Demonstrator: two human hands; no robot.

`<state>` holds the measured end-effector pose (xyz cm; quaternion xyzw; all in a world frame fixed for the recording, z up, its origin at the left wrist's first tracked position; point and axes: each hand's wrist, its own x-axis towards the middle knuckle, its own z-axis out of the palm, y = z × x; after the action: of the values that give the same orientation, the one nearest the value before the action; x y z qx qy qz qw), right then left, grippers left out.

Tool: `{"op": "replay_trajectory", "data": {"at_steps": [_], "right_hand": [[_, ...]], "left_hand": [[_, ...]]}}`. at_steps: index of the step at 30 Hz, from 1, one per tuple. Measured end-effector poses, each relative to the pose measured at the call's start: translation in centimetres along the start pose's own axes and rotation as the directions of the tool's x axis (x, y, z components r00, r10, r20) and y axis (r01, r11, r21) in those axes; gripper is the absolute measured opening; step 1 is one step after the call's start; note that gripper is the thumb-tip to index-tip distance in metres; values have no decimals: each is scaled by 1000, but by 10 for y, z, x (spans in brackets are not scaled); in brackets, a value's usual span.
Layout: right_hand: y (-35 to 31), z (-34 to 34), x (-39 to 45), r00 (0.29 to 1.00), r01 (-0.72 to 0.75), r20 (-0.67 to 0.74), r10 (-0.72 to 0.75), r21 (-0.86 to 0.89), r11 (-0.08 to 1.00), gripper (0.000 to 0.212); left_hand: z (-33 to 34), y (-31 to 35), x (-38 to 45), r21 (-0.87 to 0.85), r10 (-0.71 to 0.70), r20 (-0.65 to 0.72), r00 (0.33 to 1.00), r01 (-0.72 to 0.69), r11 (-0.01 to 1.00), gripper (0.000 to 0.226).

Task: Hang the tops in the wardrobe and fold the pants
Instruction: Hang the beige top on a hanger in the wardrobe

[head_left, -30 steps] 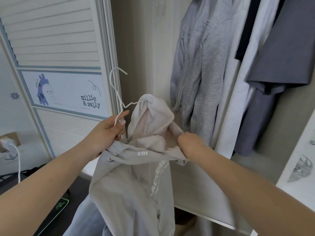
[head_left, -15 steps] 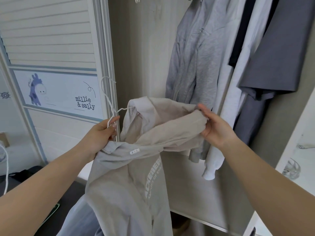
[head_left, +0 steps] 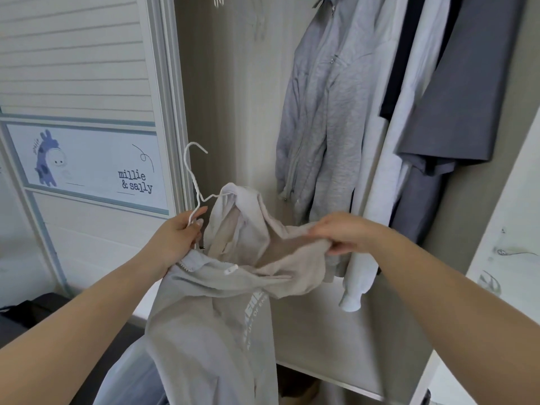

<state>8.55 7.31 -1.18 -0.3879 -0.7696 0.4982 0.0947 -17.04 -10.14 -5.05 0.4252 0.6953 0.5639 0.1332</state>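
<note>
A pale grey-beige hooded top (head_left: pixel 216 311) with white lettering hangs in front of me, its hood bunched at the top. A white wire hanger (head_left: pixel 194 173) sticks up out of the neck, one shoulder of it under the hood fabric. My left hand (head_left: pixel 178 235) grips the hanger's neck together with the top's collar edge. My right hand (head_left: pixel 340 233) pinches the hood's rim and holds it out to the right. The open wardrobe (head_left: pixel 233 97) is straight ahead.
Inside the wardrobe hang a light grey zip hoodie (head_left: pixel 321 118), a white garment (head_left: pixel 377 171) and dark grey tops (head_left: pixel 467 97). A wardrobe door with a cartoon panel (head_left: pixel 87 162) stands on the left. A white shelf edge (head_left: pixel 508 229) is on the right.
My right hand went from the middle of the hood out to the right, spreading the hood, and now holds its rim lower with the palm down. The hanger hook rose slightly.
</note>
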Motion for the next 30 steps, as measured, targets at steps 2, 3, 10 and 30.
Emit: {"op": "replay_trajectory", "data": {"at_steps": [2, 3, 10, 30], "right_hand": [[-7, -8, -1, 981, 55, 110, -156, 622, 781, 29], [-8, -8, 0, 980, 67, 95, -177, 676, 733, 31], [-4, 27, 12, 975, 165, 8, -221, -693, 702, 27], [43, 172, 25, 907, 193, 308, 288, -910, 366, 50]], "left_hand": [[-2, -1, 0, -39, -16, 15, 1000, 17, 999, 29], [-2, -1, -1, -71, -33, 24, 999, 35, 997, 28], [9, 14, -12, -286, -26, 147, 989, 68, 956, 28], [-15, 65, -41, -246, 189, 156, 969, -148, 958, 33]]}}
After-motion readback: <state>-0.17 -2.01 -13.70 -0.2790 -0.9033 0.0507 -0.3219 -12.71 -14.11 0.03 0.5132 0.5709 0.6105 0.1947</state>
